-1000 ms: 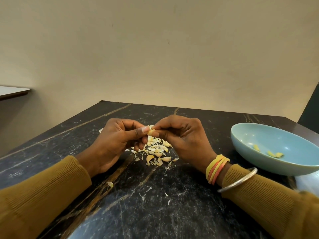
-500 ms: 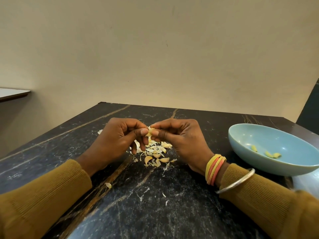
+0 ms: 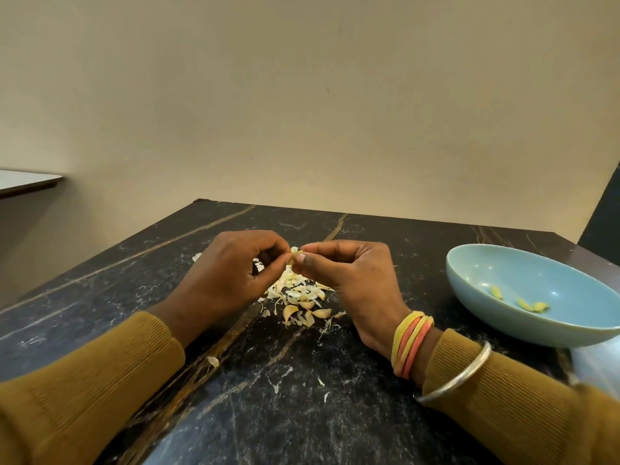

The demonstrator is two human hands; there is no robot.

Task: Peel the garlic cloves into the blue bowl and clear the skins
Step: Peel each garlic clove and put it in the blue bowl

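Observation:
My left hand (image 3: 231, 276) and my right hand (image 3: 355, 280) meet above the table's middle, and both pinch one small garlic clove (image 3: 294, 256) between fingertips and thumbs. Below them lies a pile of unpeeled cloves and papery skins (image 3: 300, 302). The blue bowl (image 3: 503, 273) stands to the right of my right hand, with three peeled yellowish cloves (image 3: 523, 302) inside it.
The table is dark marble (image 3: 268, 414) with pale veins. Loose skin flakes lie scattered on it, one near my left sleeve (image 3: 212, 361) and a few near the front (image 3: 321, 381). A beige wall rises behind the far edge. A pale object shows at the right edge below the bowl.
Both hands have risen slightly above the pile while still working the same clove. The fingers have shifted on it. The bowl and the pile are unchanged.

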